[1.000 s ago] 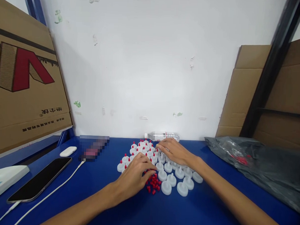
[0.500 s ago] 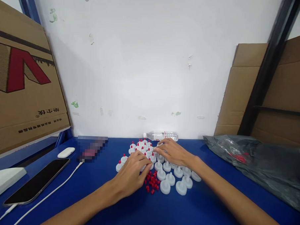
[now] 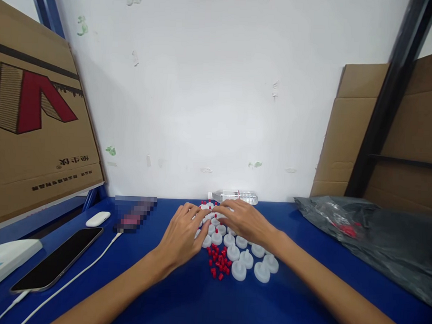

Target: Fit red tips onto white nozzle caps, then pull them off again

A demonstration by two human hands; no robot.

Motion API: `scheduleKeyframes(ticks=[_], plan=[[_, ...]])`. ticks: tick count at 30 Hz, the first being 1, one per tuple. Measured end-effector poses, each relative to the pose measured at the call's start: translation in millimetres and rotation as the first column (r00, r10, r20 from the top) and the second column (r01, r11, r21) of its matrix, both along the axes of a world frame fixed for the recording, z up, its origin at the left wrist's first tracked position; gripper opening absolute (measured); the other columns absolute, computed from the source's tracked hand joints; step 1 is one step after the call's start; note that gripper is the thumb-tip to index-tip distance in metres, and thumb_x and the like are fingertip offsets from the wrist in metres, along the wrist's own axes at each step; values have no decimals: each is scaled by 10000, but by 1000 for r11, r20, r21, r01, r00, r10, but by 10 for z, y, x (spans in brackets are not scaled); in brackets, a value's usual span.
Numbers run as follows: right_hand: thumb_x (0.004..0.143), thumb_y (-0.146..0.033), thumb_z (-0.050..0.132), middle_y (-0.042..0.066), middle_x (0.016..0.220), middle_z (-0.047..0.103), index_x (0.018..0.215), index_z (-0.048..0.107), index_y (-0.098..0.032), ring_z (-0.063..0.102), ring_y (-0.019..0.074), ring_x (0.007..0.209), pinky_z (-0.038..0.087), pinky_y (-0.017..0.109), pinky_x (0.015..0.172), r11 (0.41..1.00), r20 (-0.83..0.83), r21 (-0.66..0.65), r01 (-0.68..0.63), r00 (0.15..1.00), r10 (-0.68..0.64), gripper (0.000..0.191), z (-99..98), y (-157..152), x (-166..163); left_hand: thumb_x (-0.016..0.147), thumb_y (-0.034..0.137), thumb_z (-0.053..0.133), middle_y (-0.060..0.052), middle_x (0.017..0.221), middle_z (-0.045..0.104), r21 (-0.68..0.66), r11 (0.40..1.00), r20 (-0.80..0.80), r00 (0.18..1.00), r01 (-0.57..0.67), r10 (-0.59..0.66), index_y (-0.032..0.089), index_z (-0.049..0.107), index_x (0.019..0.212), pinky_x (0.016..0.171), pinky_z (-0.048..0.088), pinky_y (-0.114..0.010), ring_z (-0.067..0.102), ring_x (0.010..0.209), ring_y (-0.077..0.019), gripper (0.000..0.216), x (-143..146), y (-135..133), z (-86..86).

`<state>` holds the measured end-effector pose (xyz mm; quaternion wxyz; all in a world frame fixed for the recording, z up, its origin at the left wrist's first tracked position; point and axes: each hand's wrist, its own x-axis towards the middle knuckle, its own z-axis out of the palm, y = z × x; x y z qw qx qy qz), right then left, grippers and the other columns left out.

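Blue table: backs onto white wall
Left hand: curved over white discs, can't tell if pinching
Right hand: ditto, fingertips near left's
Red caps: loose pile beside discs

Loose caps on table, lids behind and right; bottle behind lids; phone left, plastic bag right.

Near tabletop open; white pieces crowd middle; bottle behind; clearance beneath hands uncertain.
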<state>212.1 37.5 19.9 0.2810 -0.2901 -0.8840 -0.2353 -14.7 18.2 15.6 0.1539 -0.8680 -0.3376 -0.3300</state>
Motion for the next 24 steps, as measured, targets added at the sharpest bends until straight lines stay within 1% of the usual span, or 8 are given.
scheduleKeyframes(ticks=[1, 3, 7, 10, 14, 18, 20, 24], plan=[[991, -186, 531, 77, 1055, 671, 1302, 513, -225, 668, 205, 929, 551, 346, 798, 999, 16, 14, -30, 999, 30, 314, -16, -14, -38, 994, 258, 468, -106, 1034, 654, 1, 1000, -6, 1000, -14, 14, 163, 613, 1131, 843, 447, -411, 539, 970, -264, 221, -3, 2, 5], [993, -185, 531, 78, 1087, 683, 1366, 443, -227, 672, 204, 988, 562, 340, 829, 995, -6, 15, -100, 995, 100, 386, -37, -51, -110, 994, 301, 483, -103, 1001, 647, -16, 999, -25, 999, -37, 37, 166, 612, 1064, 806, 452, -393, 544, 932, -259, 200, -6, 6, 5], [999, -187, 524, 93, 1151, 686, 1384, 407, -204, 657, 197, 1070, 557, 348, 904, 979, -57, 16, -202, 978, 202, 402, -19, -142, -203, 1023, 285, 400, -85, 945, 635, -64, 998, -49, 999, 5, -8, 171, 596, 1009, 753, 447, -359, 539, 865, -235, 228, -19, 18, -31], [998, -172, 524, 90, 1159, 687, 1357, 434, -203, 654, 187, 1077, 558, 344, 908, 972, -71, 34, -231, 970, 233, 371, -3, -170, -219, 1030, 242, 346, -62, 881, 634, -94, 995, -21, 999, 41, -43, 180, 598, 1002, 734, 434, -340, 543, 812, -214, 261, -32, 11, -67], [998, -173, 522, 79, 1110, 705, 1326, 451, -188, 668, 173, 1030, 568, 332, 888, 958, -111, 41, -284, 951, 287, 336, -17, -161, -204, 1010, 233, 371, -34, 832, 646, -129, 991, 20, 999, 37, -35, 204, 594, 1095, 681, 412, -313, 560, 750, -194, 240, -24, -43, -73], [1000, -207, 531, 73, 1100, 713, 1325, 457, -196, 680, 165, 1006, 577, 324, 864, 954, -142, 29, -299, 943, 300, 333, -21, -173, -200, 998, 278, 411, -54, 889, 667, -108, 994, -12, 999, -32, 31, 192, 598, 1057, 694, 421, -325, 581, 781, -207, 215, 5, -91, -43], [991, -204, 554, 63, 1091, 718, 1316, 470, -202, 686, 165, 994, 578, 315, 849, 951, -155, 12, -310, 939, 308, 336, -21, -176, -201, 1009, 297, 397, -62, 904, 669, -102, 993, -35, 998, -60, 56, 190, 595, 1054, 683, 416, -326, 585, 793, -215, 230, 7, -86, -43], [977, -216, 587, 60, 1089, 718, 1296, 489, -206, 687, 169, 1007, 572, 310, 867, 951, -145, 4, -310, 940, 307, 333, -48, -128, -183, 1032, 246, 320, -50, 862, 663, -83, 997, -68, 998, -6, 0, 196, 591, 1064, 664, 386, -320, 571, 759, -204, 278, -11, -30, -68]])
